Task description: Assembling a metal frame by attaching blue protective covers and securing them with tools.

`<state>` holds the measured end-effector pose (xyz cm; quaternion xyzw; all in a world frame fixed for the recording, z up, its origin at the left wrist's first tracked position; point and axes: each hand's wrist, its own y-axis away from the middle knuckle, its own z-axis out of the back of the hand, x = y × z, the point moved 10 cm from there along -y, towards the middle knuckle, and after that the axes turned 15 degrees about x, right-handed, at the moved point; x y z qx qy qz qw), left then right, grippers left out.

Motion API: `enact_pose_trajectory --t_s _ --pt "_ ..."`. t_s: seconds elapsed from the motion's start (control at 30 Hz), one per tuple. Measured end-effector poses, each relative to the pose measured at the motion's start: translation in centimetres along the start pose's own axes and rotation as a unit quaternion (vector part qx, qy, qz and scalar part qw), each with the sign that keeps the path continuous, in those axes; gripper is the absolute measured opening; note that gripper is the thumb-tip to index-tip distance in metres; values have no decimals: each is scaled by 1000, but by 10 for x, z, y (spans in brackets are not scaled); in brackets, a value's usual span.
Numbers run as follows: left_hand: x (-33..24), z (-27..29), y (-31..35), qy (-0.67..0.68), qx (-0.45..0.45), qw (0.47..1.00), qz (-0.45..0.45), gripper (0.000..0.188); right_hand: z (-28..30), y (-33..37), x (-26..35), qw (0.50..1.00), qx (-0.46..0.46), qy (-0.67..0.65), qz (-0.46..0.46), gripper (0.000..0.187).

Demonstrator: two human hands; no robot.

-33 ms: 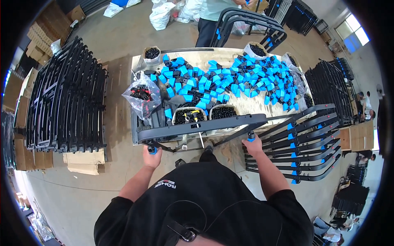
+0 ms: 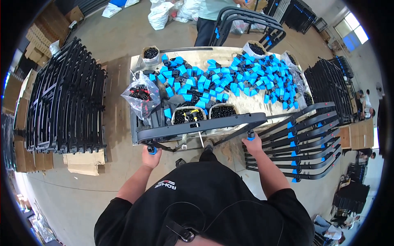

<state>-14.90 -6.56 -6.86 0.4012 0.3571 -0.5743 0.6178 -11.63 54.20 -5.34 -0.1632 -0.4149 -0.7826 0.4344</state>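
A black metal frame (image 2: 201, 124) with rounded corners is held level at the table's near edge. At its left end my left hand (image 2: 152, 158) is closed around a blue-and-black plastic fitting (image 2: 152, 150). My right hand (image 2: 253, 144) closes on another such fitting (image 2: 250, 136) under the right part of the frame. Just beyond the frame, a yellow-and-black-handled tool (image 2: 191, 115) lies over a tub of small black parts (image 2: 179, 117). A second tub of black parts (image 2: 223, 111) stands beside it. The fingertips of both hands are partly hidden.
Blue-and-black fittings (image 2: 221, 80) are heaped across the wooden table (image 2: 256, 107). A plastic bag (image 2: 141, 96) sits at its left. Frames with blue fittings (image 2: 299, 143) are stacked at right; many black frames (image 2: 65, 102) stand at left. Another person (image 2: 207, 24) is across the table.
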Motion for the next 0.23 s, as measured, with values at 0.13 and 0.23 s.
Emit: enact_pose_trajectory --t_s 0.13,0.23 --pt "-9 -15 -11 -121 99 987 -28 35 3 11 8 999 -35 7 29 69" --pt "20 -13 -11 -92 73 993 -5 29 2 10 14 998 -39 -7 38 72"
